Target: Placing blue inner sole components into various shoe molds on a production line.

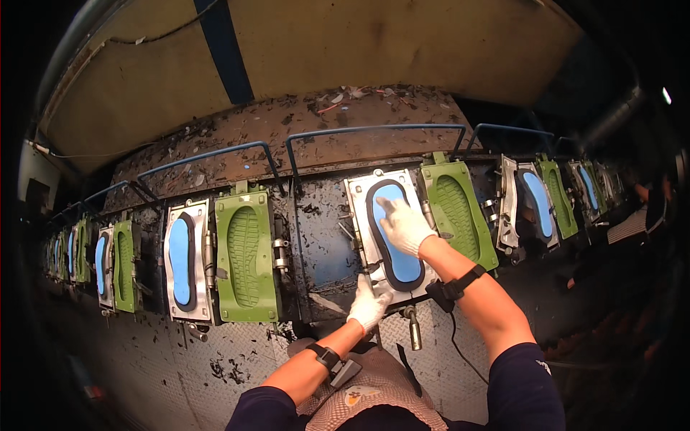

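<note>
In front of me an opened shoe-sole mould has a silver metal half (357,208) and a green half (460,208) with a tread-patterned cavity. A blue sole-shaped piece (406,266) with a black rim lies in the silver half. My right hand (404,227), in a white glove, rests on the upper part of this blue piece, its fingers stretched out and partly hidden. At the near left corner of the silver half is my left hand (369,304), also gloved, with thumb and fingers apart. Below that corner hangs a metal handle (414,330).
Similar opened moulds with blue pieces (180,260) and green halves (246,258) line both sides. Blue rails (374,128) run behind them. Dark scraps litter the brown surface beyond and the metal floor (237,388). A cable hangs from my right wrist strap (455,285).
</note>
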`<state>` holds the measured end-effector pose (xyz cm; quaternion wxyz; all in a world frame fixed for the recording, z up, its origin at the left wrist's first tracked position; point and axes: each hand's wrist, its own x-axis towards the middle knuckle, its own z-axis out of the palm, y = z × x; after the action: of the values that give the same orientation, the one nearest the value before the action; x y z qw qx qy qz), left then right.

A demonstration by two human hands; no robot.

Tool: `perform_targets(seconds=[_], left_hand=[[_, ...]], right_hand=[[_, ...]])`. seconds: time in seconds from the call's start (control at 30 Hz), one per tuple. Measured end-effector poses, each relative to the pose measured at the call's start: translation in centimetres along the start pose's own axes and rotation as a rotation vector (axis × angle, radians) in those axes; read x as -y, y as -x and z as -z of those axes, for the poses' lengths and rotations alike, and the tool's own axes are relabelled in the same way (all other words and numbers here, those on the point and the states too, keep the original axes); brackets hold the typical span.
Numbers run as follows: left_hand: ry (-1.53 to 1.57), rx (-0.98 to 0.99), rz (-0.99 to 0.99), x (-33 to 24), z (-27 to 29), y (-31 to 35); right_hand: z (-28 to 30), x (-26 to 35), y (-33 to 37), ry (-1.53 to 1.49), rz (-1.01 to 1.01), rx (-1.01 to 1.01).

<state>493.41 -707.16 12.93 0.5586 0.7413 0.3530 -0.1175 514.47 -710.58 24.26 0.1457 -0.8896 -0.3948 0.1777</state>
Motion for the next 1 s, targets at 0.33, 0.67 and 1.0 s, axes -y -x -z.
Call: perform_targets(seconds=[0.33,0.67,1.0], left_hand=[[-0.034,-0.699,-0.427,-1.9,-3.3,-3.4],[-0.516,-0.336,-1.041,-4.3,-2.4,-2.9],[-0.541,-0.247,-1.103,-5.6,-1.4,-3.6]], right_hand=[[-9.1,-4.5,5.1,-0.056,0.097,-0.236],[-5.4,-6.4,-4.2,0.107,0.115,-0.502],[-4.8,-5.6,-7.1,0.158,0.017,-0.222]])
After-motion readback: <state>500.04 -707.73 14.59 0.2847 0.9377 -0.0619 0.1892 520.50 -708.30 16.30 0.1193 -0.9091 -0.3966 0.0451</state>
